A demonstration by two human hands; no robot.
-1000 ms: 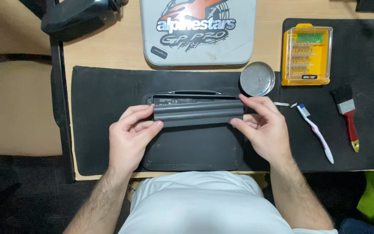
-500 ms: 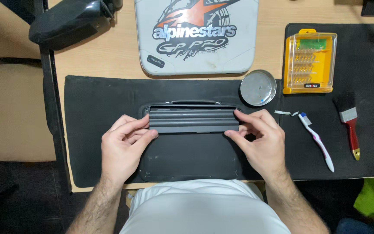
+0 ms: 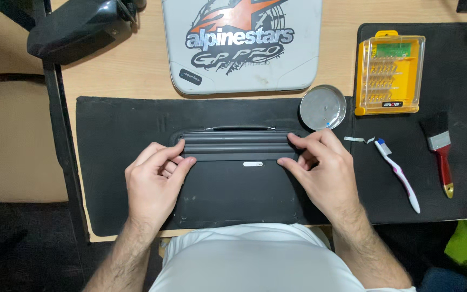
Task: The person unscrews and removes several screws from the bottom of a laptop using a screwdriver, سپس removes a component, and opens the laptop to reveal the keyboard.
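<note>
You sit at a light wooden desk [image 3: 125,70] whose top fills most of your view. Left of the desk stands a beige upholstered chair [image 3: 12,140], its dark frame post [image 3: 60,146] running along the desk's left edge. Below the desk lies dark floor [image 3: 22,254], dim and shadowed beside the evenly lit desk.

Two bare hands, left hand [image 3: 155,181] and right hand [image 3: 322,173], without rings, watch or gloves. Bare, hairy forearms, uncovered down to the bottom edge of the view, apart from a sliver of white sleeve [image 3: 406,289] at the right arm's lower end. Between the arms, a white shirt [image 3: 255,259], plain and unmarked, with soft folds across the fabric.
</note>
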